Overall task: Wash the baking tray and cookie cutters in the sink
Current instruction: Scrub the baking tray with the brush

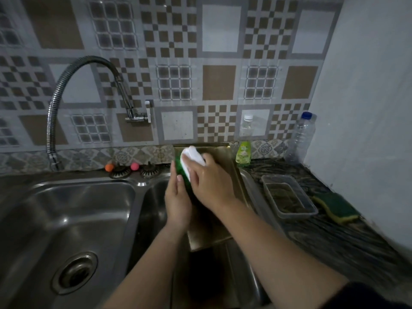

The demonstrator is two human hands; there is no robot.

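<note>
A gold-coloured baking tray (231, 166) stands tilted in the right basin of the steel sink (136, 192), its far end leaning against the tiled wall. My right hand (209, 181) grips a scrubber with a white handle (192, 158) and a green pad, pressed on the tray's upper left part. My left hand (178, 199) holds the tray's left edge, fingers curled round it. No cookie cutters are visible.
A flexible tap (53, 112) arches over the left basin, whose drain (74, 273) is uncovered. Green dish soap (243, 153), two plastic bottles (301, 137), a clear container (287, 197) and a green-yellow sponge (336, 207) sit on the right counter. Two drain strainers (150, 170) lie behind the sink.
</note>
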